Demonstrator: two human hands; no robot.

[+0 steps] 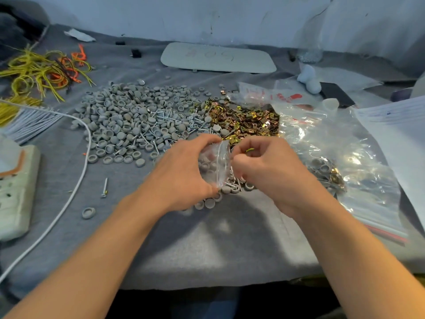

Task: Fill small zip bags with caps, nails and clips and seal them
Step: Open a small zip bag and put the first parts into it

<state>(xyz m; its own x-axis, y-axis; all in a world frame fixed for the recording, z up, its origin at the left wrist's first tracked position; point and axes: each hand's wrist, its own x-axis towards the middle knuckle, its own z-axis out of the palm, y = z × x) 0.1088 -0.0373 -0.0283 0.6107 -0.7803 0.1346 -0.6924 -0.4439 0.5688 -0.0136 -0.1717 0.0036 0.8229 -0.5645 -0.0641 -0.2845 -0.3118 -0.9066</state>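
Both hands are meeting just in front of the grey cap pile (128, 120): the left hand (181, 171) is curling round a small zip bag (215, 162), gripping it upright. Right hand (266, 166) is pinched mostly closed at the bag's mouth with something small and yellowish between the fingers, can't tell what.

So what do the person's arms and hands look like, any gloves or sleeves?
Both hands, left hand and right hand, are bare: no gloves, and no rings or watch visible. Both forearms are uncovered down to the frame edge, no sleeves in view.
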